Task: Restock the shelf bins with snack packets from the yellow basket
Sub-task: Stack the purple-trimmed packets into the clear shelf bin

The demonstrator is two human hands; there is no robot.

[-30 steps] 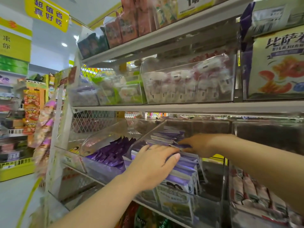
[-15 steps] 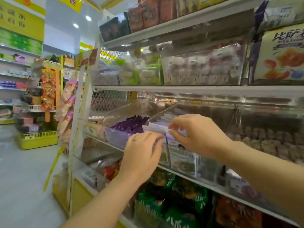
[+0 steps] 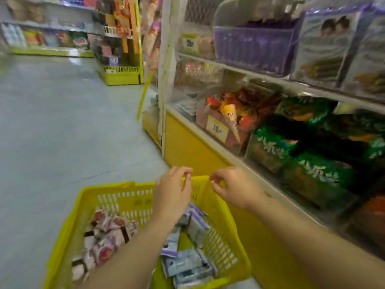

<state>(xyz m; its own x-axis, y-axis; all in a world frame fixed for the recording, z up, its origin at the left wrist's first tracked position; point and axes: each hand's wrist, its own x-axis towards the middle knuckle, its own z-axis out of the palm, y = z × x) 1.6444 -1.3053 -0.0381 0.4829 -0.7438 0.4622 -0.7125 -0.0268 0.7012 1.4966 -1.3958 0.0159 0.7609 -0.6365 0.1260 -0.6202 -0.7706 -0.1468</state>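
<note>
A yellow basket (image 3: 116,197) sits on the floor beside the shelf unit. It holds purple-and-white snack packets (image 3: 187,261) on the right and red-and-white packets (image 3: 104,243) on the left. Both hands hover over the basket's far rim. My left hand (image 3: 173,195) holds nothing, its fingers loosely curled. My right hand (image 3: 233,186) is also empty with fingers apart. High on the shelf stand the clear shelf bins, one with purple packets (image 3: 254,44) and one with purple-and-white packets (image 3: 325,44).
The shelf's yellow base (image 3: 187,147) runs close along the basket's right side. Lower bins hold green bags (image 3: 308,163) and red-orange snacks (image 3: 229,119). Grey floor (image 3: 62,122) spreads to the left. Another yellow display rack (image 3: 120,74) stands further down the aisle.
Both hands have left the purple-and-white packet bin and dropped to the basket. The view has swung down from the shelf to the floor.
</note>
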